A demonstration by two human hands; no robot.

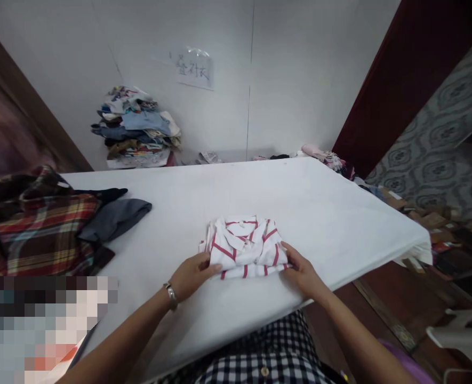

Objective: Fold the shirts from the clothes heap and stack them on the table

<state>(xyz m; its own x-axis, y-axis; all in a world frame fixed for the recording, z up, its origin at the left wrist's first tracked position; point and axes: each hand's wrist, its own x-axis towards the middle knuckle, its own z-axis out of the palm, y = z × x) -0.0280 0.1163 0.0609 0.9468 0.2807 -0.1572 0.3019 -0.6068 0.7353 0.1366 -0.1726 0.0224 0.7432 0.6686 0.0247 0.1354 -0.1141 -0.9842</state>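
Note:
A white shirt with red stripes (246,248) lies folded into a compact bundle on the white-covered table (260,186), its collar at the far side. My left hand (193,272) grips the near left edge of the shirt, thumb on top and fingers beneath. At the opposite side, my right hand (300,269) holds the near right edge, its fingertips partly hidden by the cloth. A metal band circles my left wrist.
A plaid shirt (47,218) and a dark grey garment (118,220) are heaped on the left. Stacked clothes (140,128) stand by the wall under a paper sign (196,69). A white plastic stool (462,336) is at lower right, near boxes on the floor.

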